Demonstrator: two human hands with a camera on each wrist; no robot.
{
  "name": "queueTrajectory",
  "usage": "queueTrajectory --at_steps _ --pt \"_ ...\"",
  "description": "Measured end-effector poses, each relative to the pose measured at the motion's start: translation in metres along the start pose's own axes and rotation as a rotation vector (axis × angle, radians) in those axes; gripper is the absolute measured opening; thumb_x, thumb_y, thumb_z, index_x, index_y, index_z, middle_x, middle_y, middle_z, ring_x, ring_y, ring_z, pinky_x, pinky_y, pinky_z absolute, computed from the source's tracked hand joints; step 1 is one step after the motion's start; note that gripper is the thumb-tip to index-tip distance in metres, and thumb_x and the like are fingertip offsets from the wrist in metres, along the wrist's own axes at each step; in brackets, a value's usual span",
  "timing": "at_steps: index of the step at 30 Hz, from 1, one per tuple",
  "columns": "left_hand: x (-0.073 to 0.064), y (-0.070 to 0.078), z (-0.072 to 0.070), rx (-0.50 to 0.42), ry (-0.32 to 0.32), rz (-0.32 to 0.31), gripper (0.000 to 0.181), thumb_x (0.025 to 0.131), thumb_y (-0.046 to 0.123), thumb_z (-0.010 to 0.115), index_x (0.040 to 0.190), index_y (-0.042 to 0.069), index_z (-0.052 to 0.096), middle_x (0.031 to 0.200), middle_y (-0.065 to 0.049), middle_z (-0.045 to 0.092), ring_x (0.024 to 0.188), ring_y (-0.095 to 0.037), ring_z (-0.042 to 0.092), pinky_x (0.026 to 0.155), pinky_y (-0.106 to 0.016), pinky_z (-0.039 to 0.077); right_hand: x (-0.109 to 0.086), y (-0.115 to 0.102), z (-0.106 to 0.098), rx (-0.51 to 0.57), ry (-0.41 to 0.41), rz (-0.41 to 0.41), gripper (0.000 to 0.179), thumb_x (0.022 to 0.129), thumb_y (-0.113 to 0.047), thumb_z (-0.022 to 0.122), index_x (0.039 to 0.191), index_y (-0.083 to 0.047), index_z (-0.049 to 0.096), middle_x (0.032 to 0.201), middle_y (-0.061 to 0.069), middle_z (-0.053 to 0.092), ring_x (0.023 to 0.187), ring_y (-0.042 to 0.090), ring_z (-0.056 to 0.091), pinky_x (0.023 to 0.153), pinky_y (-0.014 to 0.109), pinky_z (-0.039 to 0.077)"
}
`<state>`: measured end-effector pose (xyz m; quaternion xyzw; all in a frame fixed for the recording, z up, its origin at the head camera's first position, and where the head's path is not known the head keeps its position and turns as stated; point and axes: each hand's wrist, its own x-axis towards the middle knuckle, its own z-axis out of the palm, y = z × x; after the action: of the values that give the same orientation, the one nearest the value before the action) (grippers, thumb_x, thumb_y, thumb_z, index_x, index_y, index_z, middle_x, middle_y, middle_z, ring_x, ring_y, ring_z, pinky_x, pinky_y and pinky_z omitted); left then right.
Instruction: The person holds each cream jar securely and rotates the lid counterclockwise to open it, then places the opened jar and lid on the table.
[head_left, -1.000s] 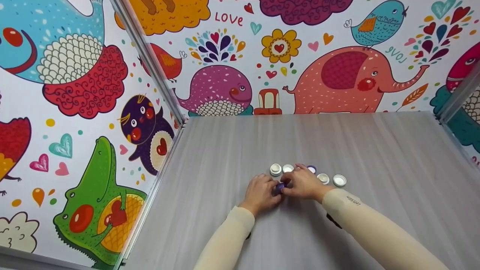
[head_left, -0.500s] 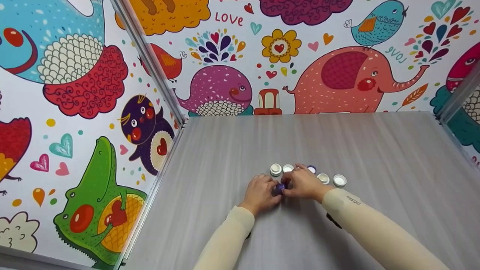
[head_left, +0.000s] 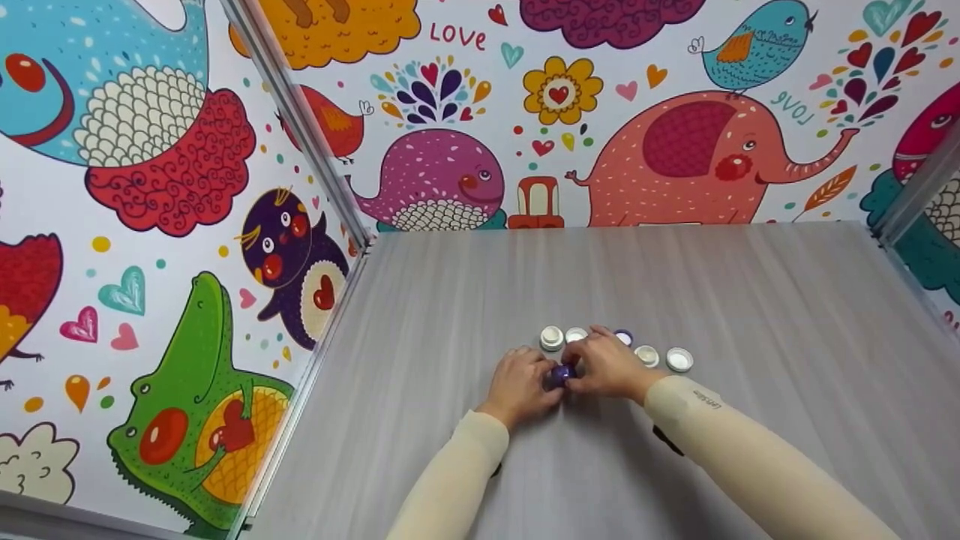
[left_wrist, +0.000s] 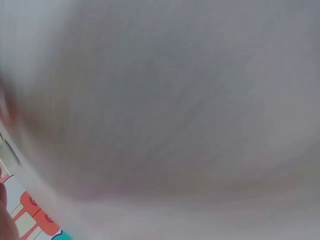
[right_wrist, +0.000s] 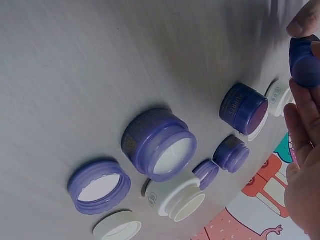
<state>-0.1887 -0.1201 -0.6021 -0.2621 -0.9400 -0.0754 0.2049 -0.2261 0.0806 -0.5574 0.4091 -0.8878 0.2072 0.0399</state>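
Near the middle of the table in the head view, my left hand [head_left: 519,384] and right hand [head_left: 606,364] meet around a small, shiny dark purple jar [head_left: 564,374]. The left fingers curl at its left side while the right thumb and fingers pinch it from the right. Seen from the right wrist, the held purple jar [right_wrist: 305,62] is tilted between fingertips and partly cut off by the frame edge. Under the right hand stand a closed dark purple jar [right_wrist: 243,107], an open small purple jar [right_wrist: 231,154] and a larger open purple jar [right_wrist: 155,142]. The left wrist view is mostly blurred tabletop.
White open jars [head_left: 551,339] [head_left: 646,355] stand beyond and beside the hands. A white lid [head_left: 679,360] and a purple-rimmed lid [head_left: 622,339] lie near them. Patterned walls [head_left: 442,180] bound the grey table [head_left: 420,300] at the back and sides.
The purple jar between the fingers has turned slightly, showing more of its shiny surface. Both hands stay in nearly the same place, and the other jars and lids are unmoved.
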Motion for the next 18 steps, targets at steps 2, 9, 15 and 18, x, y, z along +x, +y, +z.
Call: queueTrajectory --at_steps 2,9,15,18 --pt "0.0010 0.0004 -0.0008 0.002 -0.018 -0.008 0.036 0.079 0.050 0.075 0.096 0.018 0.077 0.087 0.005 0.064 0.080 -0.015 0.057 0.075 -0.032 0.046 -0.0003 -0.0003 -0.0007 0.000 0.008 -0.009 0.026 0.070 -0.026 0.082 0.088 -0.011 0.072 0.081 -0.002 0.070 0.081 0.023 0.064 0.106 0.060 0.032" --pt "0.0020 0.0020 -0.0024 0.005 -0.054 -0.027 0.037 0.079 0.049 0.074 0.098 0.018 0.077 0.088 0.006 0.064 0.081 -0.015 0.057 0.076 -0.032 0.046 -0.0014 -0.0018 -0.0003 -0.018 0.012 -0.027 0.027 0.073 -0.027 0.080 0.091 -0.009 0.071 0.081 -0.001 0.070 0.079 0.022 0.064 0.105 0.060 0.033" --pt "0.0009 0.0019 -0.0019 0.002 -0.050 -0.030 0.036 0.078 0.048 0.076 0.098 0.018 0.077 0.086 0.006 0.063 0.080 -0.016 0.055 0.075 -0.032 0.045 -0.0013 -0.0023 0.0004 -0.011 0.003 -0.017 0.025 0.077 -0.028 0.076 0.092 -0.008 0.071 0.081 0.001 0.070 0.078 0.022 0.064 0.106 0.059 0.032" --pt "0.0006 0.0017 -0.0020 0.004 -0.049 -0.033 0.036 0.078 0.048 0.076 0.098 0.018 0.077 0.086 0.006 0.063 0.079 -0.016 0.055 0.074 -0.032 0.045 -0.0009 -0.0023 0.0006 -0.008 -0.004 -0.008 0.024 0.079 -0.027 0.075 0.093 -0.008 0.072 0.081 0.002 0.071 0.078 0.023 0.064 0.107 0.058 0.032"
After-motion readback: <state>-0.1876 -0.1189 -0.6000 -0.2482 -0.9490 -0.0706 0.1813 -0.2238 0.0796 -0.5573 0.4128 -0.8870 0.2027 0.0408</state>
